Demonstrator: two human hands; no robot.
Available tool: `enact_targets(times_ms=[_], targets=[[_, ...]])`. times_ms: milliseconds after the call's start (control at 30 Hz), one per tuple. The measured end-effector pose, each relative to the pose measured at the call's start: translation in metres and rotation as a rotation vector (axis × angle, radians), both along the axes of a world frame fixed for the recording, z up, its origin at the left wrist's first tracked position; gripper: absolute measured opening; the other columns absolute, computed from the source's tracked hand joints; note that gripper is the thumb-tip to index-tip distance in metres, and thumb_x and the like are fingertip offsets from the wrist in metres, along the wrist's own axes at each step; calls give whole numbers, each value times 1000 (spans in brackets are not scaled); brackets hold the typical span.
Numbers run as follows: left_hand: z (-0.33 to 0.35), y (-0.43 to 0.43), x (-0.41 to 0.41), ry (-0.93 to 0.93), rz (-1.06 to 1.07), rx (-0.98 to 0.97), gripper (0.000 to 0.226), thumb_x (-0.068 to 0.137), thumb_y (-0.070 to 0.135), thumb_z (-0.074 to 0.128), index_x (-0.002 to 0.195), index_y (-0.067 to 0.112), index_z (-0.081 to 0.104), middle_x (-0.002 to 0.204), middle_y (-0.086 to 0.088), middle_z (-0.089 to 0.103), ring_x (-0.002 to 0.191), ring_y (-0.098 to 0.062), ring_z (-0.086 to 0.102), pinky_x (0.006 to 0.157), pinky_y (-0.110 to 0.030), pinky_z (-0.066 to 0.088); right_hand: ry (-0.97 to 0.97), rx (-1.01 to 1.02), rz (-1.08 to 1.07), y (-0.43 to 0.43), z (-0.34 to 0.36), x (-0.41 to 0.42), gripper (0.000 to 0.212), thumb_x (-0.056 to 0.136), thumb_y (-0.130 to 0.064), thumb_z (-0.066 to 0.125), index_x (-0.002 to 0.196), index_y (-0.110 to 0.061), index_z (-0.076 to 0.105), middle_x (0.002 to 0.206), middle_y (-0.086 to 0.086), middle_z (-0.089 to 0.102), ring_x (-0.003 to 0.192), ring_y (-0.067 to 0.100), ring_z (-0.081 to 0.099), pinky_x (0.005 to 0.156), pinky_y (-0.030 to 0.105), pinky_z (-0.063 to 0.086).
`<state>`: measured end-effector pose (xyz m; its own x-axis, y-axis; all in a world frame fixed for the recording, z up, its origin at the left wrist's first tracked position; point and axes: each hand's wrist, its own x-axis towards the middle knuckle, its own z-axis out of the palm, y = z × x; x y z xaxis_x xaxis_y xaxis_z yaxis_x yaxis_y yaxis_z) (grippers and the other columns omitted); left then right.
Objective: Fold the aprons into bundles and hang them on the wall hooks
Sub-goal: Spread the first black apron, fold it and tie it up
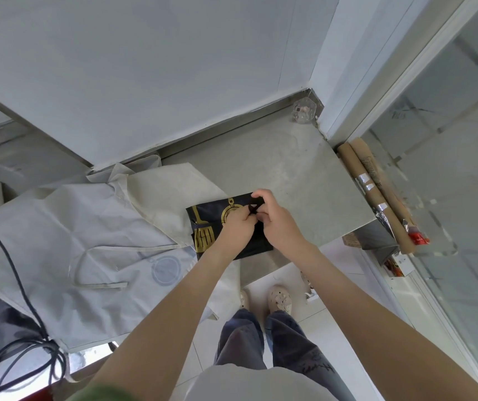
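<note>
A black apron (207,224) with gold kitchen-tool prints lies folded into a small rectangle on the steel counter (304,180). Over it my left hand (236,227) and my right hand (275,219) meet, and both pinch the apron's black strap (253,209), which forms a small loop between the fingers. To the left, white aprons (73,241) lie spread out flat with their ties loose. No wall hooks show in this view.
Brown paper rolls (382,198) with tape lie along the counter's right edge beside a glass partition. A clear faceted object (304,110) sits in the back corner. Black cables (15,285) run over the white aprons at left. A white wall rises behind the counter.
</note>
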<state>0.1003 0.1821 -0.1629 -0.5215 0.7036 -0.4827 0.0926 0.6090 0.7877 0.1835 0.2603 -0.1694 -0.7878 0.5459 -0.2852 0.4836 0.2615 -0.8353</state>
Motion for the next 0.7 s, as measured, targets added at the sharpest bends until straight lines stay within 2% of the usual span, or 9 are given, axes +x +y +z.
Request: enact_targets(times_ms=[100, 200, 267, 367, 500, 600, 700], targets=[[-2, 0, 2, 94, -4, 3, 27, 99, 19, 42, 82, 4, 55, 68, -2, 50, 65, -15, 46, 62, -30, 36, -23, 52, -7, -3, -4, -1, 50, 89, 10, 36, 132, -14, 43, 95, 6, 63, 86, 19, 60, 70, 14, 42], [-3, -2, 0, 113, 112, -40, 27, 102, 22, 36, 79, 19, 50, 69, 9, 44, 63, -2, 39, 60, -18, 34, 31, -32, -18, -6, -3, -1, 35, 93, 10, 39, 121, -7, 51, 90, 0, 65, 82, 6, 63, 75, 12, 47], [-3, -1, 1, 42, 184, -39, 34, 102, 23, 37, 70, 22, 48, 69, 6, 47, 62, -4, 41, 61, -20, 35, 53, -113, -99, -4, -2, 2, 30, 92, 7, 43, 111, -12, 56, 85, 0, 68, 77, -4, 59, 75, 12, 45], [1, 1, 0, -142, 310, -4, 34, 102, 24, 39, 73, 17, 56, 67, 2, 52, 60, -11, 42, 62, -26, 35, 59, -142, -156, 0, -2, 5, 27, 91, 2, 49, 102, -22, 53, 84, 2, 71, 84, 11, 59, 77, 22, 43], [1, -4, -8, -390, 413, 125, 24, 101, 17, 44, 85, 12, 61, 67, -1, 56, 58, -10, 38, 58, -21, 35, 48, -206, -195, 0, -3, 1, 26, 93, -1, 51, 110, -19, 43, 86, 2, 70, 91, 12, 59, 82, 20, 42], [6, -9, -14, -480, 326, 158, 24, 102, 13, 43, 86, 11, 61, 64, 1, 58, 61, -9, 41, 56, -16, 35, 57, -259, -184, 4, -1, -1, 24, 93, 3, 47, 111, -13, 42, 77, 1, 62, 80, 6, 56, 75, 11, 41], [18, -12, -23, -458, 164, 111, 23, 101, 10, 44, 89, 10, 63, 69, 0, 61, 50, 1, 47, 50, -9, 35, 38, -249, -124, 7, 1, -3, 24, 94, 9, 39, 113, -6, 39, 77, 10, 55, 72, 7, 51, 68, 6, 40]])
